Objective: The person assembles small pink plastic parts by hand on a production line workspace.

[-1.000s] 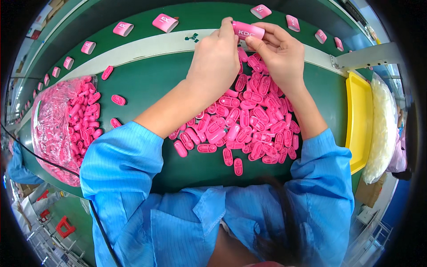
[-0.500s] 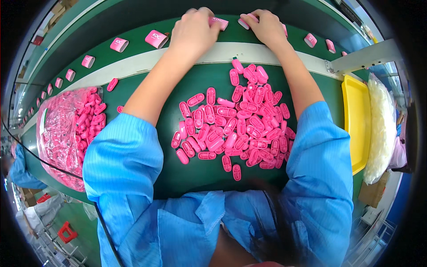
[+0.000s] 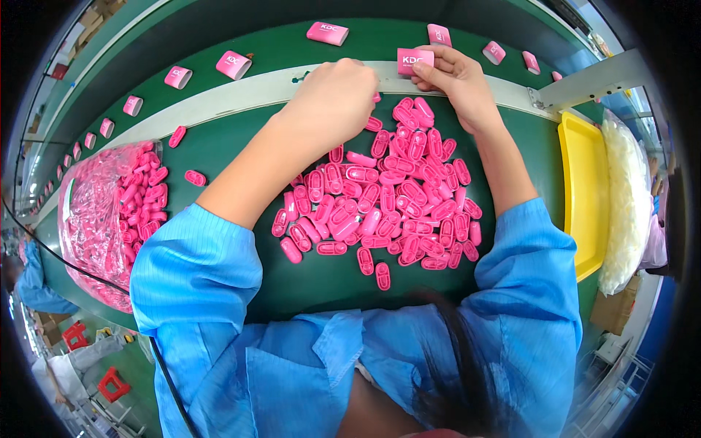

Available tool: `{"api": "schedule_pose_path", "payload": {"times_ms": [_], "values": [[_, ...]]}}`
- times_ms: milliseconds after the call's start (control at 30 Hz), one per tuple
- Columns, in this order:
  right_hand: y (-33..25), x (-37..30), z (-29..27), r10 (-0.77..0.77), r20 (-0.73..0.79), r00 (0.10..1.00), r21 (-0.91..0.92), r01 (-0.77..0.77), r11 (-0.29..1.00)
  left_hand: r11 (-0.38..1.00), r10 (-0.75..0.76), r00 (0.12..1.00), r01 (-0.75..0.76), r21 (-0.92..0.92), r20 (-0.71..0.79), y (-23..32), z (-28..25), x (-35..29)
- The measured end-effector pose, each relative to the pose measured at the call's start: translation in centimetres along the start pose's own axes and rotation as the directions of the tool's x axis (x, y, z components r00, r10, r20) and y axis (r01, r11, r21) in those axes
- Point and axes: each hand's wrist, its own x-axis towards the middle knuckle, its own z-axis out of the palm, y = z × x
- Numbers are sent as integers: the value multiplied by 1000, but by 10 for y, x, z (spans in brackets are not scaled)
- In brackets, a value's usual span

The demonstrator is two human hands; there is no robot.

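Note:
My right hand (image 3: 461, 84) pinches a pink flattened sleeve (image 3: 414, 61) with white print, held above the pale rail. Closed and knuckles up, my left hand (image 3: 337, 98) is over the rail's near edge, at the far side of a heap of pink oval plastic pieces (image 3: 391, 193). A bit of pink plastic (image 3: 377, 96) shows at its fingertips; the rest is hidden by the hand. Similar sleeves lie spaced along the green belt, one (image 3: 327, 33) beyond my left hand and another (image 3: 439, 35) just beyond my right.
A clear plastic bag (image 3: 91, 219) of pink pieces lies on the left, with two loose pieces beside it. At right are a yellow tray (image 3: 573, 197), a white filled bag (image 3: 624, 204) and a metal bracket (image 3: 599, 84). The pale rail (image 3: 248, 98) separates table and belt.
My left hand has let go of a sleeve on the belt and drawn back to the heap's far edge. My right hand has brought a sleeve nearer. Sleeves on the belt have shifted left.

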Motion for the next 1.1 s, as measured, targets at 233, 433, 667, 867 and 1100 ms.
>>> {"api": "schedule_pose_path", "payload": {"times_ms": [233, 433, 667, 867, 1100], "values": [[-3, -7, 14, -3, 84, 996, 146, -10, 989, 152, -384, 917, 174, -973, 104, -8, 11, 1], [-1, -9, 27, -33, 56, 998, 136, 25, 990, 211, -420, 908, 94, -973, -3, -6, 23, 2], [-2, -12, 28, -120, 43, 992, 141, 113, 983, 554, -375, 887, -19, -832, -270, -7, 25, -3], [-3, -14, 26, -167, 38, 985, 63, 165, 984, 789, -300, 920, 91, -607, -253, 6, 6, -8], [-11, -17, 41, -250, -30, 968, -19, 249, 968, 847, -325, 865, 86, -525, -382, 20, 13, -10]]}}
